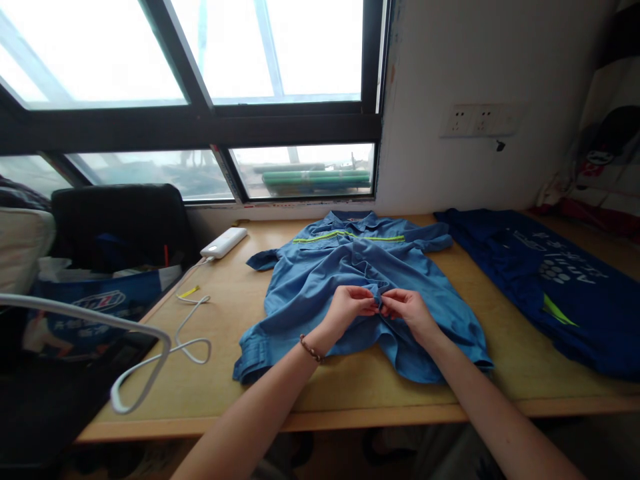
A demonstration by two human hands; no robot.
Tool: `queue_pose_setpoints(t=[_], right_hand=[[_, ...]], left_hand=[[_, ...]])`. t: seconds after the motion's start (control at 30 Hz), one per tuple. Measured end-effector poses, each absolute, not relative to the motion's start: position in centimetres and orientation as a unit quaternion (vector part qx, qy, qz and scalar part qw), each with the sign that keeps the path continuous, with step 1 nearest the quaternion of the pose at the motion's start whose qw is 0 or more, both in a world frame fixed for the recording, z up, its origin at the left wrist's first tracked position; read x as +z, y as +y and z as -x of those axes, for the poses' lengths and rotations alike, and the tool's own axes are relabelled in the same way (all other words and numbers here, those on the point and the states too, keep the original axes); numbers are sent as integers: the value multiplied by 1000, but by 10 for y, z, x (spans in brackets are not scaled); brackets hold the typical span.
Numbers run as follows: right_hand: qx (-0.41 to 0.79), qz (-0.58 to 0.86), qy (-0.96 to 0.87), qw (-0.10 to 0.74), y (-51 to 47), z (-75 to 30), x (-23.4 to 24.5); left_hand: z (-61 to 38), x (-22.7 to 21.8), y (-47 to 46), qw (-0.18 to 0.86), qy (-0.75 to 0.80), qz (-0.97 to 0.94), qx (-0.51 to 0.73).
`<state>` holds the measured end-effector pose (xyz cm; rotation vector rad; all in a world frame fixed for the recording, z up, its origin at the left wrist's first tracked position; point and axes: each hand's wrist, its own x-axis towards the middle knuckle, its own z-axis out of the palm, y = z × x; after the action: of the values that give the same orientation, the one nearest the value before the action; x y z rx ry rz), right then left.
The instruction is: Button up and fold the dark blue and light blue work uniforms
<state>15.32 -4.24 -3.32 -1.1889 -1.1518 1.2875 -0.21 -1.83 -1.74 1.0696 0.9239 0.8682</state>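
A light blue work shirt [320, 280] with a yellow-green stripe across the chest lies spread on the wooden table, its collar toward the window. My left hand [351, 308] pinches the front placket near the middle of the shirt. Close beside it, my right hand [407, 310] pinches the same front edge from the other side. Between the fingertips the cloth is bunched and lifted a little. Any button there is too small or hidden to make out. A beaded bracelet [311, 349] circles my left wrist.
Dark blue garments [565, 287] with white print lie at the table's right. A white power bank [225, 243] rests at the back left, its white cable [165, 347] looping across the left side. Behind are a window and a wall socket [473, 120]; a black chair [120, 220] stands left.
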Motion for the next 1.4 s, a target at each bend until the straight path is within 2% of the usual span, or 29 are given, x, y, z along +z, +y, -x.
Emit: queue_pose_setpoints(t=[0.23,0.37,0.5,0.6,0.9,1.2,1.4], right_hand=[[354,535,-594,486,-48,-148,-34],[240,561,-653,448,-52,-146,-34],[167,575,-683,418,-54,-142,-35],[170,576,-679,422,-53,-141,-37],[284,542,-656,443,-52,-138,-36],[246,526,-687,437,-55,-137,-36],[304,521,-661,446,-51,-138,-39]], left_hand=[[3,-18,-18,676,415,-488,364],[1,-20,-20,695,430,-428,385],[-2,-24,-22,664,441,-447,407],[-2,-27,-23,664,440,-443,412],[-2,-29,-21,677,451,-370,448],[-2,-30,-21,687,414,-347,486],[-5,-34,-21,675,385,-380,501]])
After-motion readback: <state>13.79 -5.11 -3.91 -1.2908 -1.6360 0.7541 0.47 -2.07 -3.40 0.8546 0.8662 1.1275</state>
